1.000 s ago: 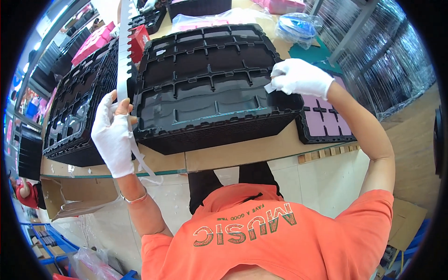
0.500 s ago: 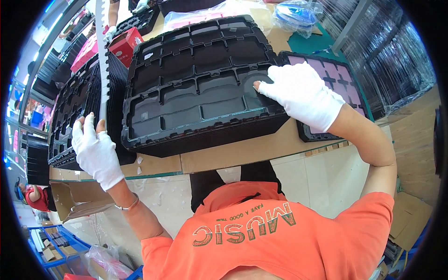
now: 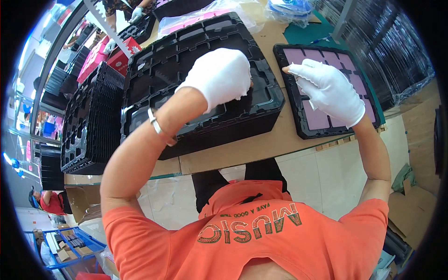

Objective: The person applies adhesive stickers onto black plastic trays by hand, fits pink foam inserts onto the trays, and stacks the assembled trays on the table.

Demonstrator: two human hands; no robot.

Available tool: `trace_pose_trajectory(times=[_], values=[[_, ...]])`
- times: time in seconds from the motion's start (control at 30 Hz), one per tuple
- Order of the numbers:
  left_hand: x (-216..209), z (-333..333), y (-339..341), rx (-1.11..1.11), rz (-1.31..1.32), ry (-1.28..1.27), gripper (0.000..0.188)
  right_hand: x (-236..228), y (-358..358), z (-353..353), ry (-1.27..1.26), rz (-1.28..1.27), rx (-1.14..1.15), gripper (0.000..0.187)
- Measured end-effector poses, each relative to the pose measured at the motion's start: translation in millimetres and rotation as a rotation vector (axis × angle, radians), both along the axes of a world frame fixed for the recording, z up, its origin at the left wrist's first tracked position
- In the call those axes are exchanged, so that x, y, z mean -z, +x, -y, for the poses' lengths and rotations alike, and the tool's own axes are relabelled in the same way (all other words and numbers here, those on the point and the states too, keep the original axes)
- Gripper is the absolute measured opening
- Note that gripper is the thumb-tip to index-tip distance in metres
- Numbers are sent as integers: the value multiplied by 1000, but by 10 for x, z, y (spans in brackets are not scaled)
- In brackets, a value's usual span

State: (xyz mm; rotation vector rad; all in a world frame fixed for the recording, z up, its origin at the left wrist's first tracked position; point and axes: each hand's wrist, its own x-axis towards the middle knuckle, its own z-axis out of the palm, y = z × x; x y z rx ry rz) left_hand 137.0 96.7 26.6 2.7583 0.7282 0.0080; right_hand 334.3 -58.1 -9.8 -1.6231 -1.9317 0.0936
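My left hand (image 3: 217, 77), in a white glove, is closed and curled over the right part of a tall stack of black compartment trays (image 3: 163, 65). Its fingers bend downward and are mostly hidden, so what they hold, if anything, does not show. My right hand (image 3: 329, 91), also gloved with a bare fingertip showing, is open, its fingers partly bent and a little apart. It is over a black tray with lilac pads (image 3: 310, 119) in its compartments, at the right of the table, and covers part of the pads.
Another stack of black trays (image 3: 91, 121) stands at the left, with a red box (image 3: 123, 56) behind it. Clear plastic wrap (image 3: 210, 18) and a blue plastic-wrapped bundle (image 3: 289, 11) lie at the back. A pen (image 3: 320, 40) rests on the green mat (image 3: 298, 35). A co-worker's gloved hand (image 3: 136, 15) shows far left.
My left hand has gone from the left stack across to the middle stack. My right hand has left the middle stack's right edge and moved right, over the lilac-padded tray.
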Motion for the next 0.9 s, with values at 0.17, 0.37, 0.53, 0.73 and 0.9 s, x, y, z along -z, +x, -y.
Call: trace_pose_trajectory(times=[0.17,0.37,0.53,0.73,0.9], values=[[-140,-113,330,104,-327,94,21,99,73,75,62,4,-3,27],[74,-387,359,340,-470,375,10,66,41,145,29,-81,39,21],[345,-682,139,349,-165,80,10,-39,-14,235,-161,-338,103,22],[10,-347,189,190,-231,24,14,143,71,215,70,-148,16,21],[-83,-128,372,17,-364,79,10,-28,-112,213,-84,-313,69,22]])
